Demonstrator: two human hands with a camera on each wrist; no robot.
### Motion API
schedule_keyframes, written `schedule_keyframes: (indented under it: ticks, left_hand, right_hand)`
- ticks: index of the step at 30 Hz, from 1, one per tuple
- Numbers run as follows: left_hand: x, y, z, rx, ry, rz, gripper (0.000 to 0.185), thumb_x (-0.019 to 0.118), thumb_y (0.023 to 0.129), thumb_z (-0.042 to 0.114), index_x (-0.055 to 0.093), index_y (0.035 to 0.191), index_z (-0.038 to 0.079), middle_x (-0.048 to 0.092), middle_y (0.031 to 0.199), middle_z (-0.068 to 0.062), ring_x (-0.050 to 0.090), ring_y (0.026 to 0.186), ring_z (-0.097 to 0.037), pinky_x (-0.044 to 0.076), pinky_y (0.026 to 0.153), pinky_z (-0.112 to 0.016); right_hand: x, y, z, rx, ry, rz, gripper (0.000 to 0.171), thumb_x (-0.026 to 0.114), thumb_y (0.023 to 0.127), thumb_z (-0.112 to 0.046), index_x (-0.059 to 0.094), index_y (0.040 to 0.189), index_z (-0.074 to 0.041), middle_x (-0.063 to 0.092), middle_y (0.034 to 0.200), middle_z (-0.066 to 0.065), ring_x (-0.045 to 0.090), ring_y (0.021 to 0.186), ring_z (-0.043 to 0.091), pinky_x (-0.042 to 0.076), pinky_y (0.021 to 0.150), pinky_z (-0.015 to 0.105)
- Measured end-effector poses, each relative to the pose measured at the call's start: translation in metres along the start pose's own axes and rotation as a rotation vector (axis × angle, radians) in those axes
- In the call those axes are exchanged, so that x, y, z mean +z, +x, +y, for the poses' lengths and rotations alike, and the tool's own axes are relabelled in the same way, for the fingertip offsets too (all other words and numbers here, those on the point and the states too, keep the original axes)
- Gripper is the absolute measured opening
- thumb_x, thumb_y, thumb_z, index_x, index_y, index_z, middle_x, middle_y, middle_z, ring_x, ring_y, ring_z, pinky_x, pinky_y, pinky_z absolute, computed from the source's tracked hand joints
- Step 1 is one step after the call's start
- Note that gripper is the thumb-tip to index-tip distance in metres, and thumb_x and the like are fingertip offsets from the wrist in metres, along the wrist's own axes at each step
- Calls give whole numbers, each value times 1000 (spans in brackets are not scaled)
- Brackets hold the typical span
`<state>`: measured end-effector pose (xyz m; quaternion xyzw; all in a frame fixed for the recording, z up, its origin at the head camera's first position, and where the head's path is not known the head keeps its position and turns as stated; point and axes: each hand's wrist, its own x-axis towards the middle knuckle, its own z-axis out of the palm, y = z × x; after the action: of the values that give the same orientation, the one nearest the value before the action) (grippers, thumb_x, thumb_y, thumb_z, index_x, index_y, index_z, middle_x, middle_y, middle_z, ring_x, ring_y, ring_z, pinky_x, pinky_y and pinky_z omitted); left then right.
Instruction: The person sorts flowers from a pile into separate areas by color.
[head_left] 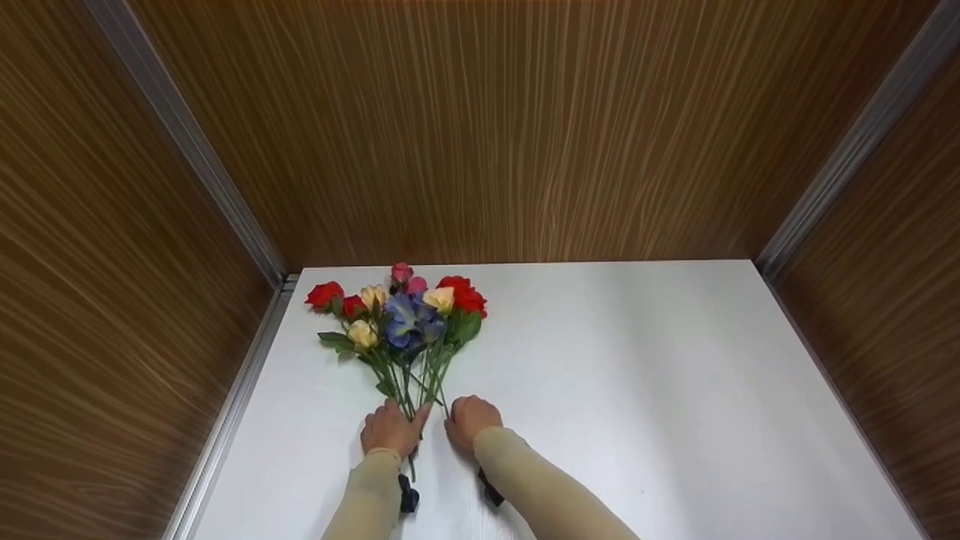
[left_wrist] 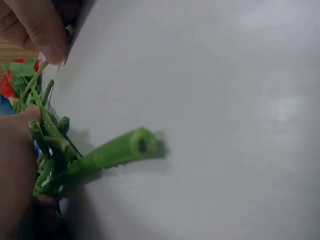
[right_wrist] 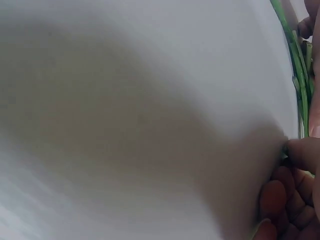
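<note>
A bunch of artificial flowers (head_left: 409, 315) lies on the white table (head_left: 600, 360), its red, yellow, pink and blue heads pointing to the far wall. The green stems (head_left: 417, 382) run back toward me. My left hand (head_left: 391, 429) grips the gathered stems (left_wrist: 110, 152) near their cut ends, which stick out past the hand. Just to the right, my right hand (head_left: 470, 420) rests on the table with curled fingers. In the left wrist view its fingertips (left_wrist: 50, 47) pinch one thin stem (left_wrist: 37, 80). The right wrist view shows curled fingers (right_wrist: 287, 200) beside the stems (right_wrist: 300, 85).
Wood-grain walls (head_left: 480, 127) close in the table at the back and on both sides, with metal strips (head_left: 232, 397) along the corners. The bunch lies near the left wall. White tabletop stretches away to the right of my hands.
</note>
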<state>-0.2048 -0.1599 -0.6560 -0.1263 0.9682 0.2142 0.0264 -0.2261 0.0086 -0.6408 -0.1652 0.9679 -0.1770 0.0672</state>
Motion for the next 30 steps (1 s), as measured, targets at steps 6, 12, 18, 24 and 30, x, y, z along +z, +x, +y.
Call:
schedule_keyframes:
  ticks: [6, 12, 18, 24, 30]
  left_hand:
    - [0, -2, 0, 6, -11, 4, 81, 51, 88, 66, 52, 125, -6, 61, 104, -22, 56, 99, -40, 44, 82, -54]
    - [1, -1, 0, 8, -14, 5, 81, 52, 88, 64, 51, 126, -7, 61, 105, -23, 56, 99, -40, 45, 83, -54]
    - [2, -2, -2, -2, -25, -9, 83, 51, 89, 65, 49, 129, -7, 60, 109, -23, 55, 101, -40, 44, 84, -53]
    - [1, -1, -2, -13, -37, -6, 82, 51, 88, 66, 50, 128, -6, 60, 109, -22, 55, 101, -38, 44, 85, -53]
    - [1, -3, 0, -29, -47, -17, 83, 51, 88, 65, 48, 131, -6, 59, 114, -22, 54, 105, -38, 43, 88, -52]
  right_hand:
    - [-5, -2, 2, 9, 33, 2, 17, 63, 83, -25, 64, 76, -9, 64, 75, 7, 65, 76, 29, 51, 71, 42]
    - [-9, 1, 6, 36, 105, -6, 16, 65, 81, -24, 63, 71, -10, 61, 71, 4, 62, 74, 26, 50, 73, 41]
    - [-14, 4, 14, 2, 228, 54, 14, 61, 87, -13, 73, 83, -7, 68, 79, 4, 65, 80, 24, 52, 76, 39]
    - [-26, 1, 23, -58, 288, 98, 15, 59, 87, -9, 72, 80, -8, 68, 78, 1, 65, 78, 20, 52, 72, 35]
    - [-42, -2, 28, -71, 333, 103, 15, 59, 86, -6, 74, 83, -7, 69, 82, 0, 65, 81, 19, 52, 75, 34]
